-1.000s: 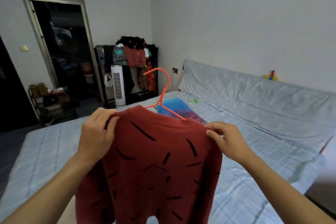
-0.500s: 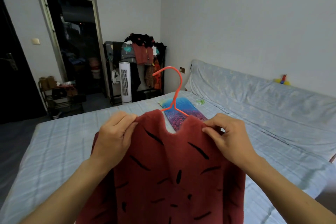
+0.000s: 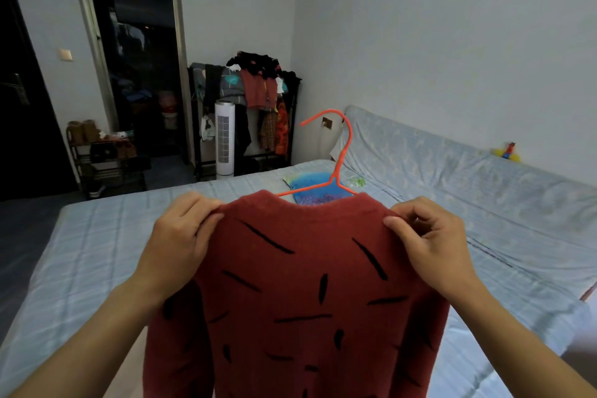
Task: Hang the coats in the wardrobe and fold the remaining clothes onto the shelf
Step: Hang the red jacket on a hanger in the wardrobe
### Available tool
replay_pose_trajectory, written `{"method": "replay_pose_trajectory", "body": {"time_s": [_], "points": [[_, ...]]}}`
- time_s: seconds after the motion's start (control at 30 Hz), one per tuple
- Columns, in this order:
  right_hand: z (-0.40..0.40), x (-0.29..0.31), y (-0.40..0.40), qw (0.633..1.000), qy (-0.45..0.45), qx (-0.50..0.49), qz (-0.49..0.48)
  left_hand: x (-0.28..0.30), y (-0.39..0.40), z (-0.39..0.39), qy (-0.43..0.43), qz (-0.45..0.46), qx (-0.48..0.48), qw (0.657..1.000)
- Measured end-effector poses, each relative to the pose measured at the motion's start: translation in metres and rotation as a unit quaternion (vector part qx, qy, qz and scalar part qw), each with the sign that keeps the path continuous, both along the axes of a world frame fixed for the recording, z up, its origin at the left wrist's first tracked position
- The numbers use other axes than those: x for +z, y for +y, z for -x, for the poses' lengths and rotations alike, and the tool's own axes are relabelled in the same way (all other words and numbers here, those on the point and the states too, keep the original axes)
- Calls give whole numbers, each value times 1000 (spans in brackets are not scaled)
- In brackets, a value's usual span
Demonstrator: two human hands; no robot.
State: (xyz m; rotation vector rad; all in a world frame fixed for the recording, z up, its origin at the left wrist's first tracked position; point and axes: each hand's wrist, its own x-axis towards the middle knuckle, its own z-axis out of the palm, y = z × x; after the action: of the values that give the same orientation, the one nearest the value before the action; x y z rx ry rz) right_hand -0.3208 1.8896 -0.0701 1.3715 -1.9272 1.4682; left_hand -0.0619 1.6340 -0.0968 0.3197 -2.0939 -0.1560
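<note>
Hands, left (image 3: 181,236) and right (image 3: 429,242), pinch the red sweater's (image 3: 300,300) shoulders between them.

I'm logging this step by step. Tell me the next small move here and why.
Probably smooth the shoulders square on the orange hanger. Left hand and right hand pinch the red garment's shoulders, and the hook pokes out of its neckline.

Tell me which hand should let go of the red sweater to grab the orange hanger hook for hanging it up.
Probably the right hand. The orange hanger hook rises right of the collar, nearer that hand, which only pinches the red sweater shoulder. The left hand grips the other shoulder and could carry the weight.
</note>
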Motion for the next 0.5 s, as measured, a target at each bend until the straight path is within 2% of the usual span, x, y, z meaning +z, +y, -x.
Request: {"method": "replay_pose_trajectory", "body": {"time_s": [0.27,0.4,0.5], "points": [[12,-13,21,998,22,-37,-46,-1,5,-2,44,-10,19,999],[16,-31,19,999,-45,-11,-5,4,21,3,24,-17,46,999],[24,-32,15,998,-43,36,27,17,33,3,-13,6,56,998]]}}
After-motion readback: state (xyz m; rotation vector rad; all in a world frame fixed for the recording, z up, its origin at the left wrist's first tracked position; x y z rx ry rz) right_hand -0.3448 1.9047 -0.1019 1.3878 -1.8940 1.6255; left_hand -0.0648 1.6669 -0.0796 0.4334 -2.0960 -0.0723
